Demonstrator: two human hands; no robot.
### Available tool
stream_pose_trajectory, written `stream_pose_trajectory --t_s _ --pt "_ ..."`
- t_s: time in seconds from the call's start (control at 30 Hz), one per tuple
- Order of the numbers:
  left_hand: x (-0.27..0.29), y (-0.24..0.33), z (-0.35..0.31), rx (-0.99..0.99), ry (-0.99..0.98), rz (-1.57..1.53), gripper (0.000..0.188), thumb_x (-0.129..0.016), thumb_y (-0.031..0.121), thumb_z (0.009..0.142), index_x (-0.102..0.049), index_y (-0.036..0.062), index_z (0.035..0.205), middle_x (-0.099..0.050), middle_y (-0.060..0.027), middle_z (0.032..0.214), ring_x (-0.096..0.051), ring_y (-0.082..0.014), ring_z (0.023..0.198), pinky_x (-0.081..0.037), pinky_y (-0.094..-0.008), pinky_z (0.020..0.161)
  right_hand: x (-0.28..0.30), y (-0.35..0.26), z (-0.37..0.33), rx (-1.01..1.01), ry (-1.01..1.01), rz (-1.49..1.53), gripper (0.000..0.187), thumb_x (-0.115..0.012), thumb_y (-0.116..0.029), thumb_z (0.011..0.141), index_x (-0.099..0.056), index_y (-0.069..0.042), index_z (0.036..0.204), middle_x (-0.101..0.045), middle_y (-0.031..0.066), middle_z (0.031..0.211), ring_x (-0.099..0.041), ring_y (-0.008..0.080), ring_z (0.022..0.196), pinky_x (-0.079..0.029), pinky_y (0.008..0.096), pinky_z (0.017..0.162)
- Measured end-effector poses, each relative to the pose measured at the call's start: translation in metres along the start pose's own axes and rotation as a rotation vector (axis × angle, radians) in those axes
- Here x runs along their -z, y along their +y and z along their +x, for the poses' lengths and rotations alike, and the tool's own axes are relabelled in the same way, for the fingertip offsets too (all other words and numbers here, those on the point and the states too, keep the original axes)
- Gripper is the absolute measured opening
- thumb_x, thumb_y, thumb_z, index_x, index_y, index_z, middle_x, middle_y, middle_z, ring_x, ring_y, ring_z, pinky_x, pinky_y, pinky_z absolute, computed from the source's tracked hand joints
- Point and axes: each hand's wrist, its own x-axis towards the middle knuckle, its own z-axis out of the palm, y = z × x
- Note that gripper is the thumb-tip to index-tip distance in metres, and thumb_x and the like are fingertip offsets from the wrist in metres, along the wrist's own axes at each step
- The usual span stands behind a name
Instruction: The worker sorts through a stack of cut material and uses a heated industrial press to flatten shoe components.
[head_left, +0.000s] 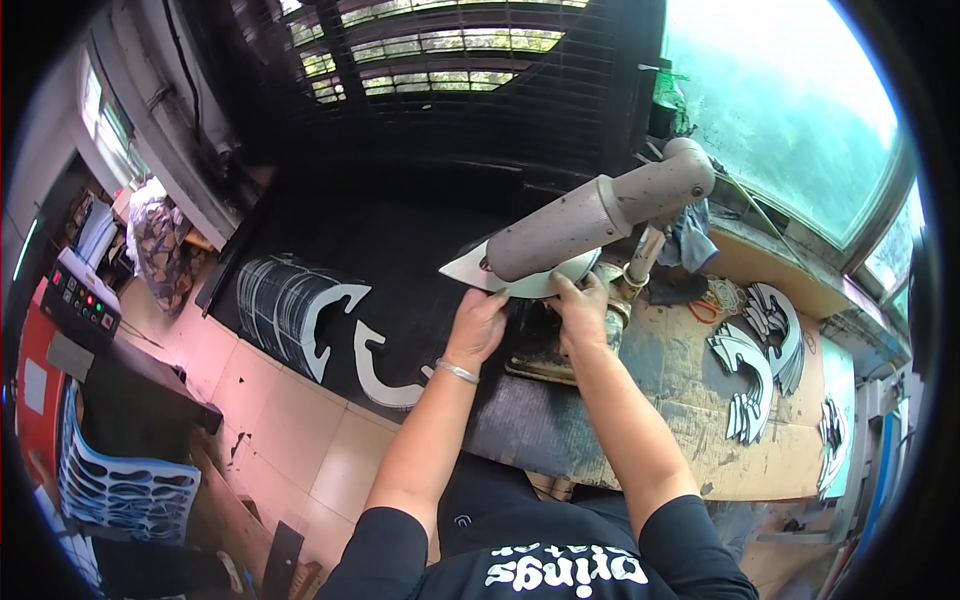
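Both hands hold a flat white piece with a pointed left end (465, 266) under the grey cylindrical head of a bench machine (565, 228). My left hand (478, 322) is closed on the piece's near edge, left of the head, and wears a silver bangle at the wrist. My right hand (582, 305) pinches the same piece farther right, beside the machine's metal base (615, 315). The cylinder hides the middle of the piece. Left of my left forearm lies a loose white hook-shaped piece (368, 372). Beyond it rests a neat stack of similar curved pieces (290, 305) with dark sides.
Fanned piles of curved white pieces (745, 375) lie on the cardboard-covered bench (650, 400) at right, near orange-handled scissors (708, 308). A grey cloth (692, 240) sits behind the machine. On the left stand a control box with lit buttons (85, 300) and a blue-white cut-out sheet (125, 480).
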Motion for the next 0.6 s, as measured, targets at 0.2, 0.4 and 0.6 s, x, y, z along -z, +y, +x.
stream_pose_trajectory --t_s 0.2,0.4,0.6 --pt "-0.008 -0.022 -0.003 0.012 0.073 -0.104 0.05 -0.052 0.002 0.087 -0.038 0.0019 0.135 -0.046 -0.0102 0.134 -0.042 -0.0249 0.127 -0.03 -0.0438 0.109 0.001 -0.003 -0.008 -0.02 0.003 0.034 0.024 -0.06 -0.001 0.087 -0.053 0.002 0.109 -0.061 0.0108 0.104 -0.062 0.0186 0.091 -0.054 0.0311 0.077" --pt "0.009 -0.022 -0.036 -0.073 0.256 -0.408 0.044 -0.049 -0.001 0.085 -0.045 -0.0015 0.13 -0.052 -0.0138 0.128 -0.048 -0.0266 0.122 -0.033 -0.0405 0.108 0.003 0.029 -0.042 -0.059 -0.242 0.21 0.035 -0.061 -0.003 0.087 -0.047 0.0 0.119 -0.059 0.0102 0.112 -0.06 0.0184 0.099 -0.05 0.0311 0.089" --pt "0.007 -0.003 -0.095 -0.099 0.281 -0.411 0.046 -0.047 -0.001 0.087 -0.041 -0.0034 0.133 -0.05 -0.0155 0.133 -0.045 -0.028 0.127 -0.029 -0.043 0.112 0.031 0.049 -0.074 -0.229 -0.455 0.236 0.049 -0.064 -0.008 0.083 -0.044 0.001 0.127 -0.059 0.0101 0.116 -0.056 0.019 0.108 -0.045 0.0337 0.094"
